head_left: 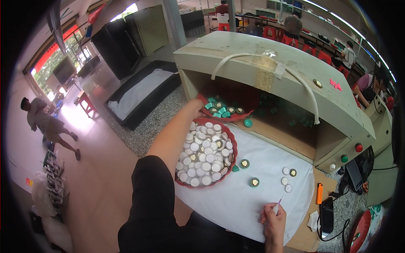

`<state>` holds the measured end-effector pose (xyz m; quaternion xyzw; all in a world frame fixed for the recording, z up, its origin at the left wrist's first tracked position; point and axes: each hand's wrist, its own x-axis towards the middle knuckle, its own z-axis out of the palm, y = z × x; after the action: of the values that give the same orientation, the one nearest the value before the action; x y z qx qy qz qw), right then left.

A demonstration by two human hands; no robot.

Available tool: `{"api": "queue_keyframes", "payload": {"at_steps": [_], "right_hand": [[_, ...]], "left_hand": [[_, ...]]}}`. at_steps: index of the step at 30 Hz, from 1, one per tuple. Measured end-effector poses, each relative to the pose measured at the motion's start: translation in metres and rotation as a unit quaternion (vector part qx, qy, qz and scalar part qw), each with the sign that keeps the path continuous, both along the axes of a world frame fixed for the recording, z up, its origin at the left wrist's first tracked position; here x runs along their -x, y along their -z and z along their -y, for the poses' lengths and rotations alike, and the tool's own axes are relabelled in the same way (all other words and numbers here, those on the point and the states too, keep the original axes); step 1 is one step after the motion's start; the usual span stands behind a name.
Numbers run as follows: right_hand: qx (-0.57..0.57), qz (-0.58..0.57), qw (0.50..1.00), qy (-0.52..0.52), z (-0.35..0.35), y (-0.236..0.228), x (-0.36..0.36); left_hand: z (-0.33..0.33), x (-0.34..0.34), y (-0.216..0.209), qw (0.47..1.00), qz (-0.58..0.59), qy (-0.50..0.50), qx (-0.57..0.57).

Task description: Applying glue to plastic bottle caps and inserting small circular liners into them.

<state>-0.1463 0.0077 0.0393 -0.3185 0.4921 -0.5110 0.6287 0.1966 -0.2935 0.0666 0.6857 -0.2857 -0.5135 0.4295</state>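
My left hand (196,108) reaches forward and grips the left rim of a red scalloped basket (236,119) at the mouth of the grey metal box. Green caps (222,112) and round gold-centred pieces lie in that basket; some fingers are hidden by its rim. Close below stands a second red basket (233,145), heaped with round white discs (206,158). My right hand (274,217) is closed around a small white pen-like tool with a thin purple tip (277,205), low over the white sheet (236,202). Two green-edged caps (254,182) sit between the hands.
The grey box (270,55) has buttons on its right side and a white hose on top. Several loose discs (286,171), an orange cutter (319,193) and a phone (326,217) lie at right. A black tray (141,95) stands left; people are farther off.
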Motion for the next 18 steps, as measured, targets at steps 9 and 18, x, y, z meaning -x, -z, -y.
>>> {"api": "queue_keyframes", "payload": {"at_steps": [9, 18], "right_hand": [[0.007, 0.008, 1.0, -0.016, 0.003, 0.002, -0.005], [-0.007, -0.075, 0.997, 0.003, -0.012, -0.031, -0.01]], "left_hand": [[-0.049, -0.034, -0.051, 0.996, -0.03, -0.007, 0.089], [-0.252, -0.123, -0.059, 0.997, -0.006, -0.024, 0.078]]}}
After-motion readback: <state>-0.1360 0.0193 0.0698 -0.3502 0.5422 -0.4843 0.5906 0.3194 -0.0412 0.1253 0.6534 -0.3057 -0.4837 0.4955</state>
